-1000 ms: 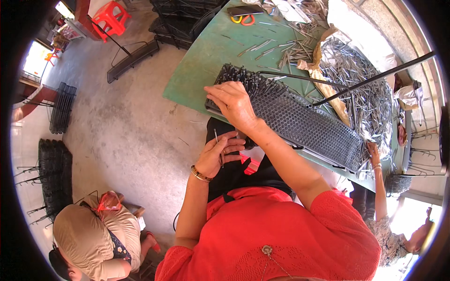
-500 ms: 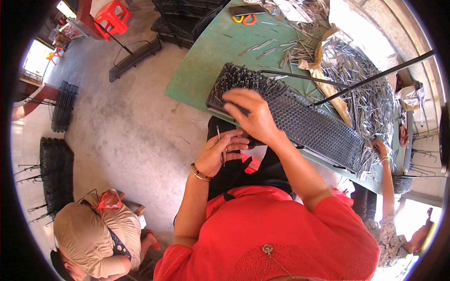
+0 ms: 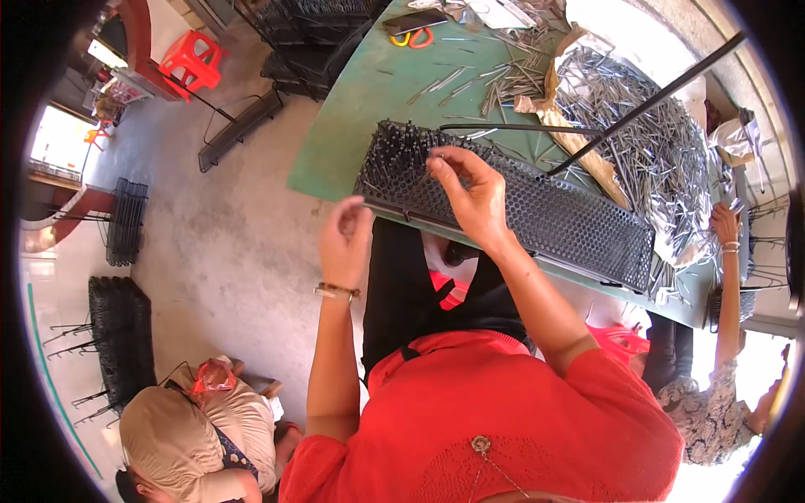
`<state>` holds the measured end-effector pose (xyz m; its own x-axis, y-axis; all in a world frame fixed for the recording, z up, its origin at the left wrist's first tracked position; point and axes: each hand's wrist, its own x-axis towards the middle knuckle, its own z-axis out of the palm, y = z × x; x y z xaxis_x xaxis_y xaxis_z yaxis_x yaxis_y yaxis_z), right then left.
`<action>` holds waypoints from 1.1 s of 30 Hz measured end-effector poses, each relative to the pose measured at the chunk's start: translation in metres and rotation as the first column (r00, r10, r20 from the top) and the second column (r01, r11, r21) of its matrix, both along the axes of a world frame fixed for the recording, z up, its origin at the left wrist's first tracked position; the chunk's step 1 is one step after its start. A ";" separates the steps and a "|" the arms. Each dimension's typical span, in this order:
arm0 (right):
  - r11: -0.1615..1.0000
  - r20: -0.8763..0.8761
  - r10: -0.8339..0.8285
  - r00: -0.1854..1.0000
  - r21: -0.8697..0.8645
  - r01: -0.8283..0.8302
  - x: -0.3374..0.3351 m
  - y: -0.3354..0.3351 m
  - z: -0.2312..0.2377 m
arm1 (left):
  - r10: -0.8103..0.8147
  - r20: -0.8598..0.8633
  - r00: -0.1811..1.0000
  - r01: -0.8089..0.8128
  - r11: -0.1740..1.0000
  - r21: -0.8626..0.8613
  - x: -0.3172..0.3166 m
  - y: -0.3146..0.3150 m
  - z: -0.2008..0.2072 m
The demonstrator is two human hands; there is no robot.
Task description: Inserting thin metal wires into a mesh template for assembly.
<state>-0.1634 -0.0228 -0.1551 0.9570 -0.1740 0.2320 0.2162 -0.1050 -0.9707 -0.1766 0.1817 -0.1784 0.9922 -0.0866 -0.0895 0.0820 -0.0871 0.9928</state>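
Note:
A long black rack with a honeycomb of holes [image 3: 545, 210] lies along the table's near edge. Slender dark rods [image 3: 402, 142] stand packed in its left end. Over the rack, just right of those rods, my right hand [image 3: 480, 201] is closed, thumb and forefinger pinched; anything between the fingertips is too small to make out. My left hand [image 3: 344, 243] is raised off the rack's near left corner. Its fingers are curled and smeared by motion, so I cannot see whether a rod is in them.
A large heap of loose metal rods [image 3: 637, 134] fills brown paper on the green table [image 3: 352, 109]. A black bar [image 3: 654, 101] slants above the rack. Scissors [image 3: 411, 38] lie at the far edge. A co-worker's hand [image 3: 725, 225] touches the heap; another person [image 3: 184, 436] sits lower left.
My left hand, which held a slender rod low by my lap, has risen and moved left. My right hand has shifted slightly right, its spread fingers now pinched together.

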 end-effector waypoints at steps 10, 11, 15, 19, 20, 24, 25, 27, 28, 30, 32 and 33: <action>0.922 0.542 -0.057 0.838 -0.293 0.252 0.029 0.023 -0.013 | 0.268 0.364 0.892 -0.411 0.814 0.410 0.040 -0.010 -0.015; 0.924 0.542 -0.062 0.838 -0.287 0.254 0.029 0.022 -0.012 | 0.274 0.347 0.897 -0.400 0.838 0.371 0.041 -0.010 -0.015; 0.912 0.531 -0.041 0.846 -0.326 0.249 0.032 0.017 -0.013 | 0.254 0.364 0.896 -0.391 0.840 0.376 0.041 -0.012 -0.015; 0.892 0.537 0.059 0.842 -0.407 0.198 0.035 0.015 -0.023 | 0.229 0.374 0.899 -0.366 0.861 0.354 0.042 -0.017 -0.018; 0.894 0.537 0.057 0.842 -0.403 0.197 0.035 0.015 -0.023 | 0.234 0.380 0.895 -0.376 0.855 0.358 0.043 -0.017 -0.020; 0.823 0.479 0.144 0.866 -0.544 0.164 0.030 0.015 -0.021 | 0.249 0.354 0.902 -0.393 0.814 0.428 0.043 -0.020 -0.017; 0.828 0.462 0.129 0.878 -0.537 0.161 0.028 0.016 -0.019 | 0.270 0.377 0.886 -0.415 0.823 0.388 0.042 -0.023 -0.014; 0.852 0.505 0.113 0.856 -0.493 0.178 0.023 0.012 -0.016 | 0.288 0.398 0.871 -0.435 0.829 0.352 0.039 -0.026 -0.008; 0.872 0.547 0.102 0.831 -0.450 0.190 0.020 0.009 -0.014 | 0.258 0.450 0.855 -0.451 0.798 0.400 0.036 -0.029 0.000; 0.885 0.525 0.088 0.846 -0.431 0.175 0.006 0.002 -0.017 | 0.221 0.497 0.839 -0.467 0.761 0.450 0.034 -0.029 0.004; 0.903 0.499 0.071 0.864 -0.400 0.157 -0.010 -0.005 -0.019 | 0.090 0.569 0.818 -0.443 0.730 0.520 0.035 -0.023 0.006; 0.905 0.497 0.069 0.865 -0.396 0.156 -0.018 -0.007 -0.022 | 0.088 0.567 0.819 -0.441 0.728 0.524 0.037 -0.021 0.005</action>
<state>-0.1814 -0.0294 -0.1771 0.6898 0.0060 0.7240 0.6340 -0.4880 -0.5999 -0.1394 0.1604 -0.1732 0.8837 0.0849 0.4604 -0.2587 -0.7310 0.6314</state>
